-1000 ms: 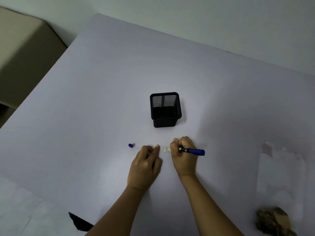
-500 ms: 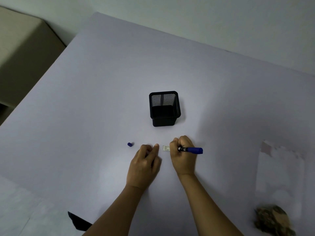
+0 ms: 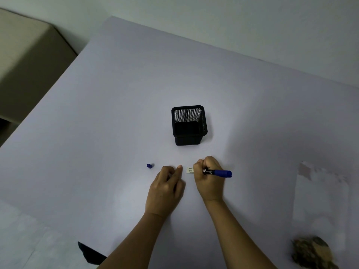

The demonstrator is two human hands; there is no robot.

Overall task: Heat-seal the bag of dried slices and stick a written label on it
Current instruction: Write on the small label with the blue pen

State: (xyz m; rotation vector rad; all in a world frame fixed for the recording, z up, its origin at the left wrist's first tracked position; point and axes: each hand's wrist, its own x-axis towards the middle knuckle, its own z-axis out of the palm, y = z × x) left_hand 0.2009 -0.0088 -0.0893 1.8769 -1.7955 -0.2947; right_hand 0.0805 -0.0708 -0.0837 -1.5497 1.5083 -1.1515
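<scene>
A small white printed label (image 3: 190,170) lies on the pale table (image 3: 116,105), partly covered by my right hand (image 3: 208,178). That hand grips a blue marker (image 3: 219,173), its barrel pointing right and its tip hidden over the label. My left hand (image 3: 167,190) rests on the table just left of the label, fingers curled, index fingertip a little short of the label's edge. The marker's blue cap (image 3: 149,166) lies to the left. A clear bag (image 3: 320,197) with brown dried slices (image 3: 312,253) at its bottom lies at the right edge.
A black mesh pen holder (image 3: 188,125) stands just beyond my hands. A beige box or cabinet (image 3: 27,61) sits off the table's left side. A dark scrap (image 3: 89,254) shows at the near table edge.
The marker's barrel has shifted very slightly in my right hand over the label. My left hand stays where it was.
</scene>
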